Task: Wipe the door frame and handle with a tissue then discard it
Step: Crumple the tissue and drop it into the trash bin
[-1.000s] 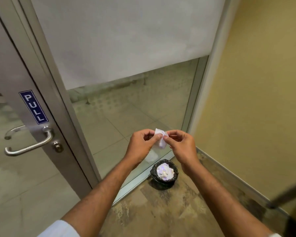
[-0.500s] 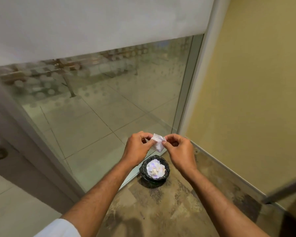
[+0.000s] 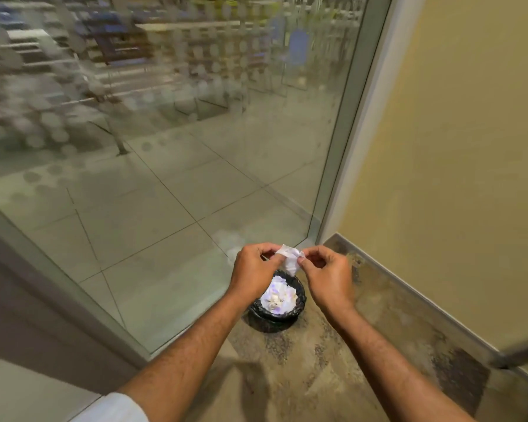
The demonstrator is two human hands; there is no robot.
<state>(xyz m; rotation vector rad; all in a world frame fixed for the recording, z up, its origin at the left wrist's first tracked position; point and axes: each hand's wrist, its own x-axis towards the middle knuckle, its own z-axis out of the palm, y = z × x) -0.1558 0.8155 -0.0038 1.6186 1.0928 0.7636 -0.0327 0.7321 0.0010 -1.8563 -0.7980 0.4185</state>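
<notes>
White tissue (image 3: 290,259), soft and crumpled, sits pinched between the fingers (image 3: 276,259) of my left hand (image 3: 252,274) and those of my right hand (image 3: 328,277); both hands are closed narrowly on its top edge, so it hangs as a small wad between them. Directly beneath is the bin (image 3: 276,303), a small round one lined with black plastic and heaped with used paper up to its rim.

I judge this the discard step, with only the drop left. The risk is that heap: a light wad landing on a full mound could roll off onto the mottled floor (image 3: 317,376), and uneven release from two hands could send it sideways.

For room, the glass panel (image 3: 165,193) stands just beside the bin on the left, its metal frame (image 3: 348,141) running up at the corner, and the yellow wall (image 3: 454,162) closes the right. Open floor lies toward me, and nothing blocks the way straight down.
</notes>
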